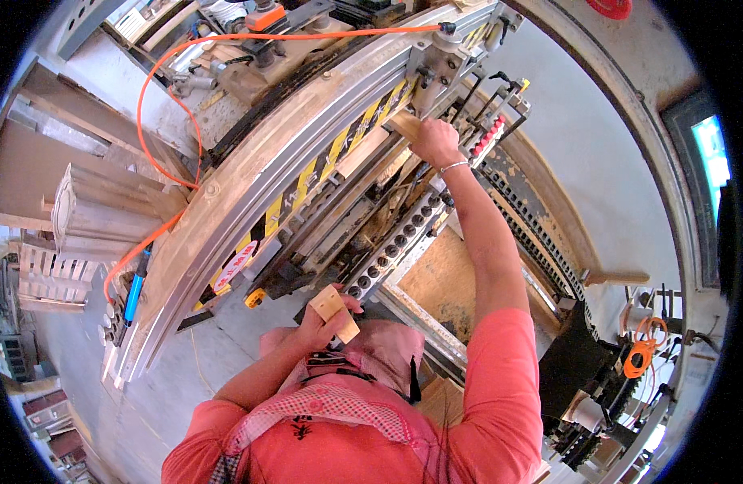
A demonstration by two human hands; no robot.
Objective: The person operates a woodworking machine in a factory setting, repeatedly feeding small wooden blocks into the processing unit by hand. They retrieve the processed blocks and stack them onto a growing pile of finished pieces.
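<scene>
Head view: the right arm stretches far forward over the machine, nearly straight at the elbow, a thin bracelet (pixel 454 166) at its wrist. The right hand (pixel 437 143) is closed on the end of a wooden strip (pixel 404 125) beside the yellow-and-black striped rail (pixel 313 173). The left arm bends in across the waist; the left hand (pixel 313 329) grips a pale wooden block (pixel 329 303), tilted, just in front of the apron (pixel 371 343).
</scene>
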